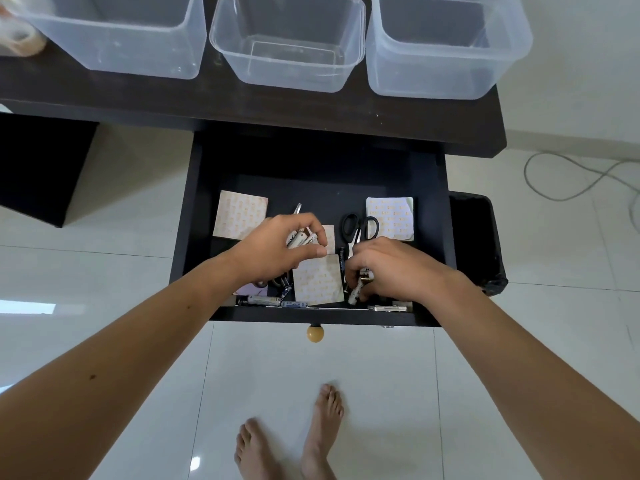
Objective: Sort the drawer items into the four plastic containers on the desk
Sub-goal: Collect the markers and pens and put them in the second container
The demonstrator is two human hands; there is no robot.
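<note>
Gathering batteries from the open drawer (194, 216)

Left hand (273, 251) grips several white batteries (300, 239) above the drawer; right hand (384, 268) closes on another battery (356, 292) near the front (small, hard, smooth, so pinch around the middle). Containers (287, 43) on the table (242, 102) stand empty.

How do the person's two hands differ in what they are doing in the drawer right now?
The left hand is raised above the drawer items with white batteries gripped in its fingers; the right hand is low, at the front of the drawer, fingers closing on a battery lying there. The left hand sits over the middle, the right hand just below the black scissors. Both are gathering batteries, and the containers visible here look empty.
</note>
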